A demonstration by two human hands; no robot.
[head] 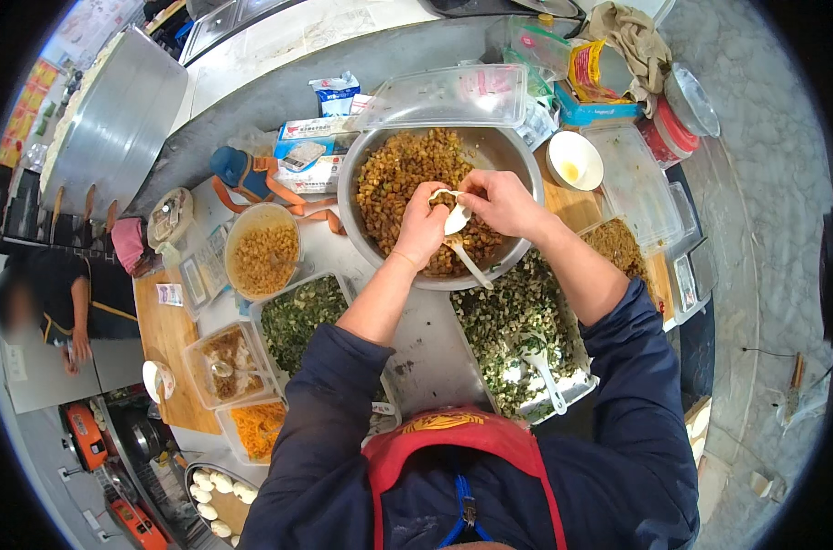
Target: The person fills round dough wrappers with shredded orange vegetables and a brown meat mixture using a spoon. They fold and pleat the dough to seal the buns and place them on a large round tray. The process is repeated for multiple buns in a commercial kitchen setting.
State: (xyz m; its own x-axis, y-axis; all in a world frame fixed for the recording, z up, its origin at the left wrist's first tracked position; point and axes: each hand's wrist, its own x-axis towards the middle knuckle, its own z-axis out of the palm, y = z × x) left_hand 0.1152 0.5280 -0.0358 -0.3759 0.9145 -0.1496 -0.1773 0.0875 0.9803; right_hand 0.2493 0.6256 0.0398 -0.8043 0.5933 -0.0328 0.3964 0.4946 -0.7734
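Above a large steel bowl [537, 180] of browned diced filling [389, 189], my left hand [422, 223] cups a dough wrapper [456, 218] with brown filling inside it. The fingertips of my right hand [502, 205] pinch the wrapper's rim from the other side. Just below the hands, a white plastic spoon [473, 267] rests in the bowl, its handle over the near rim. A tray of chopped greens and pale cubes [485, 323] lies under my right forearm, with another white spoon [546, 378] in it. Chopped greens [303, 309] fill a container left of my left forearm.
Further left stand a tub of yellowish diced filling [264, 251], a box of brown filling [227, 361] and shredded carrot [257, 427]. White buns [207, 510] sit in a round tray. A white bowl [574, 161] stands right of the steel bowl. Another person [66, 302] is at far left.
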